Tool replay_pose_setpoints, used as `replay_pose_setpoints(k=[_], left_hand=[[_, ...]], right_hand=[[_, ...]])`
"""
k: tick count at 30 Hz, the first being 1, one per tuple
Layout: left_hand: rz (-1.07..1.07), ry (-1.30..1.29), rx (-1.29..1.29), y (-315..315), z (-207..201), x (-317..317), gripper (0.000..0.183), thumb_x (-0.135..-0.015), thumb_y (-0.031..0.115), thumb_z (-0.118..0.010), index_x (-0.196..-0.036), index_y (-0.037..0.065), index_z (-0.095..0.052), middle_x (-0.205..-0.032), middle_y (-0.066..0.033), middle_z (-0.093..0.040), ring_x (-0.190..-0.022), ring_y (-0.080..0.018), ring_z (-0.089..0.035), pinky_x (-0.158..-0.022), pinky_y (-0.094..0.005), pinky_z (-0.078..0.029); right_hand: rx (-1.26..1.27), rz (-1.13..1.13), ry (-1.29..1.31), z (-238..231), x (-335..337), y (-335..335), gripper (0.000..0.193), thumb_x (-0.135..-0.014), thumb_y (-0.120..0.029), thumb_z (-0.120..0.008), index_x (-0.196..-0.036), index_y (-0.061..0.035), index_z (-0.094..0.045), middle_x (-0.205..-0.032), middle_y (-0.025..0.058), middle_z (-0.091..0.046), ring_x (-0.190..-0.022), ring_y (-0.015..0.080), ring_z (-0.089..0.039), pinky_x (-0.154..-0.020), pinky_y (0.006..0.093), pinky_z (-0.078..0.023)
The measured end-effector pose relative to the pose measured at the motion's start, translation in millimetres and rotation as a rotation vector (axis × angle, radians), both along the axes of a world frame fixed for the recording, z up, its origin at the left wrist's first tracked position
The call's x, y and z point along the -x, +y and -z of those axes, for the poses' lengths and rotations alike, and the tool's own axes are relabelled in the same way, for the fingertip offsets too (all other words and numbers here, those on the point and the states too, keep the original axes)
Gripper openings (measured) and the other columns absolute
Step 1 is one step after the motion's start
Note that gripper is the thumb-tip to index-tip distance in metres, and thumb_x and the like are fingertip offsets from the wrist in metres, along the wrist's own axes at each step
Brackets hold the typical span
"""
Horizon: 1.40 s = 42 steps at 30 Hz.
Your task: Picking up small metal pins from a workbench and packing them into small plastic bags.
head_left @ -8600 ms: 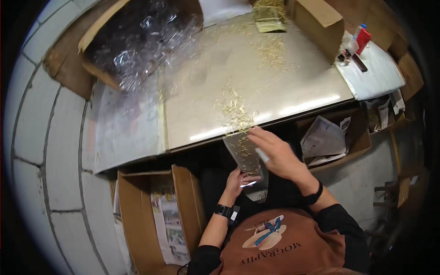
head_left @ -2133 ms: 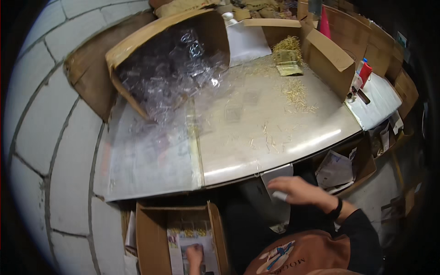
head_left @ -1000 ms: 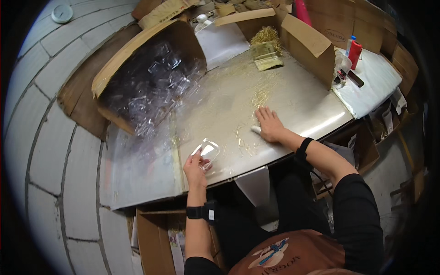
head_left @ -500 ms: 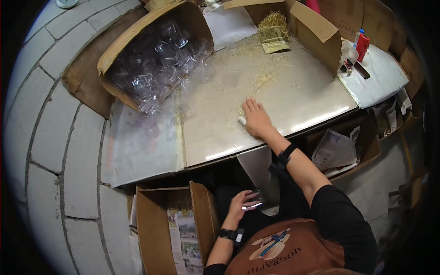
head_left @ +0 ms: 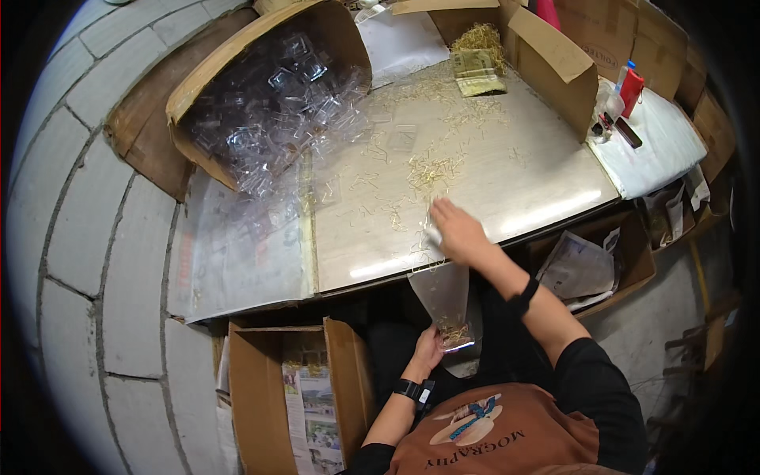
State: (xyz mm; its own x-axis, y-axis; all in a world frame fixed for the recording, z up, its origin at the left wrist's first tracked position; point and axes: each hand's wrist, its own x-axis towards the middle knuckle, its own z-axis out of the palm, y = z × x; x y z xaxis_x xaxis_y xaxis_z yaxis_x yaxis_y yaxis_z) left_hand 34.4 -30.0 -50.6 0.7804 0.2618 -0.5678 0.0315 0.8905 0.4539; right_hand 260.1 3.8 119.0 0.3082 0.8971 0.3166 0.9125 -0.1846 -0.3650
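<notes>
My right hand is at the table's near edge, fingers stretched out, a white covering showing on one finger. Beside it, thin gold-coloured wire-like pieces lie scattered on the table, some at the edge. A translucent sheet chute hangs down from that edge and narrows toward the bottom. Below its lower end, my left hand is closed around a small clear plastic box. Gold-coloured pieces show in or just above this box; which, I cannot tell.
A large cardboard box on its side spills clear plastic boxes on the left. More gold-coloured pieces are heaped at the back. A red object stands at right. Beside my lap is an open carton holding printed paper.
My right hand has come nearer along the tabletop to its edge. The left hand has brought the clear box up and right, under the chute. Gold-coloured pieces now show at the chute's bottom.
</notes>
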Motion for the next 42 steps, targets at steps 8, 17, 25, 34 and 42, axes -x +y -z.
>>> replay_pose_setpoints(k=[8,17,25,34,42], left_hand=[[-0.031,0.007,-0.005,-2.1,-23.2,-1.7,0.045,-0.100,0.033,-0.028,-0.122,-0.002,-0.045,-0.106,-0.0193,-0.062,-0.084,-0.0311,-0.067,-0.053,-0.0336,-0.058],[0.043,-0.090,-0.036,-3.8,-20.2,6.6,0.047,-0.100,0.034,-0.029,-0.124,-0.004,-0.042,-0.109,-0.0210,-0.061,-0.087,-0.0307,-0.067,-0.051,-0.0335,-0.059],[0.111,0.011,-0.048,-11.3,-20.2,20.8,0.045,-0.098,0.038,-0.036,-0.117,0.000,-0.053,-0.099,-0.0137,-0.066,-0.080,-0.0222,-0.068,-0.054,-0.0306,-0.058],[0.005,-0.085,-0.196,-15.2,-101.0,15.4,0.034,-0.099,0.029,-0.039,-0.108,0.000,-0.055,-0.102,-0.0118,-0.063,-0.087,-0.0189,-0.065,-0.071,-0.0300,-0.056],[-0.178,-0.088,-0.295,-14.1,-137.8,0.6,0.040,-0.100,0.033,-0.035,-0.110,-0.002,-0.054,-0.097,-0.0101,-0.062,-0.083,-0.0161,-0.063,-0.071,-0.0301,-0.055]], right_hand=[[0.000,-0.181,0.041,-44.3,72.5,-91.8,0.043,-0.079,-0.010,-0.061,-0.119,0.0008,-0.053,-0.124,0.0180,-0.053,-0.120,0.0320,-0.047,-0.100,0.0394,-0.039],[-0.128,-0.156,0.190,-55.7,48.7,-113.7,0.029,-0.078,-0.005,-0.062,-0.108,-0.0037,-0.060,-0.108,0.0151,-0.062,-0.099,0.0324,-0.060,-0.083,0.0378,-0.051],[0.158,-0.159,0.431,-19.0,56.4,-167.4,0.030,-0.078,-0.004,-0.058,-0.108,-0.0009,-0.060,-0.103,0.0170,-0.063,-0.094,0.0338,-0.060,-0.079,0.0399,-0.050],[0.080,-0.330,0.331,-3.5,88.6,-170.3,0.061,-0.078,-0.023,-0.068,-0.129,0.0024,-0.044,-0.131,0.0206,-0.048,-0.128,0.0326,-0.040,-0.105,0.0410,-0.034],[-0.260,-0.466,0.211,0.7,99.5,-153.4,0.035,-0.076,-0.012,-0.067,-0.109,-0.0035,-0.061,-0.119,0.0102,-0.059,-0.115,0.0266,-0.054,-0.096,0.0371,-0.044]])
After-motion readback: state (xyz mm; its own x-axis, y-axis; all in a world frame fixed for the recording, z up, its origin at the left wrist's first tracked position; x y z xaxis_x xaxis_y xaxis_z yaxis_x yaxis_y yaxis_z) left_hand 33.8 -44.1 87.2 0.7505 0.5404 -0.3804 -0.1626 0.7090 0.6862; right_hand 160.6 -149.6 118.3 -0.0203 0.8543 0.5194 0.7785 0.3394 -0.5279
